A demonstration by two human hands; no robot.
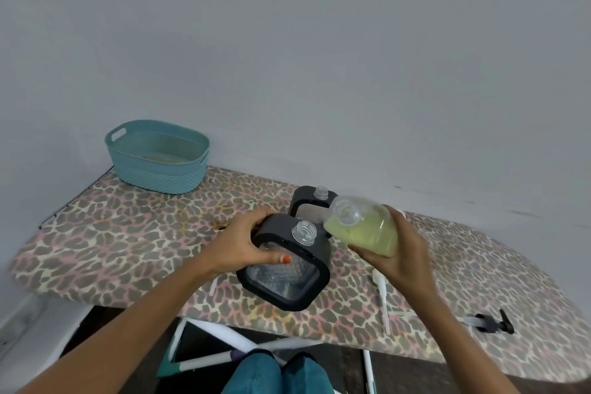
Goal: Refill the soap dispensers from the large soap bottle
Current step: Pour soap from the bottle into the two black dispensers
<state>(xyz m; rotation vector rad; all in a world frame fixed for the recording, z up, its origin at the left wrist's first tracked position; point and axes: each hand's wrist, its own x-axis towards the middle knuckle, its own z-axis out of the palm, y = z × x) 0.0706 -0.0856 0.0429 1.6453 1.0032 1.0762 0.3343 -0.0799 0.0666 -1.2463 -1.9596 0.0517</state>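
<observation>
The left hand curls around the near dispenser, tilted on the leopard-print board; the right hand grips the soap bottle, tipped just beside its open neck. Two dispensers and two loose pumps show, a white pump and a black pump. The far dispenser is partly hidden behind the bottle.

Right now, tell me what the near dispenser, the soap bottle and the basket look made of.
Near dispenser: clear, glossy body, probably plastic, in a matte black frame; you see through it. Soap bottle: translucent plastic, yellow-green liquid showing through. Basket: teal moulded plastic, likely; matte, woven-pattern walls.
</observation>
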